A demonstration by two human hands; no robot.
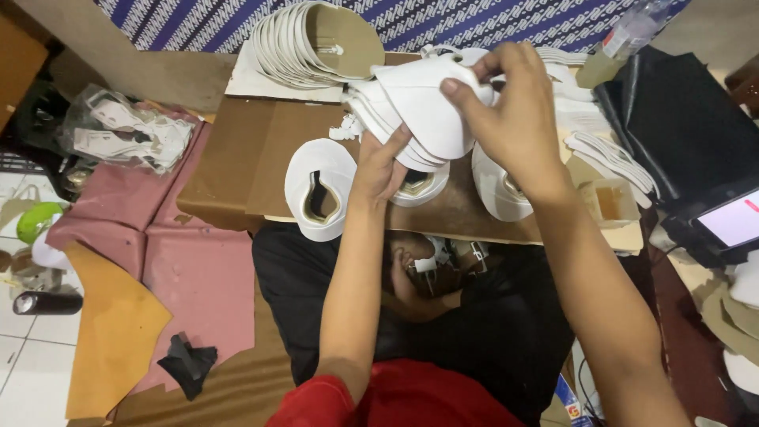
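A fanned stack of white cut pieces sits in the upper middle of the frame, held just above a brown board. The pieces look thin, light and flexible, like cut sheet material for shoe uppers; they bend under the fingers rather than staying flat, and their smooth faces would likely slide over one another. A hold at the edges, with the stack squeezed from both sides, seems the safest way to keep the fan together.

The right hand comes in from above, thumb and fingers pinching the top piece near its upper edge. The left hand presses up from beneath, fingers closed against the lower edge of the stack.

On the board lie a white piece with a cut-out at centre left and another right of centre. A curved row of pieces stands at the top. A bag of parts lies at the upper left, a dark case at the right.
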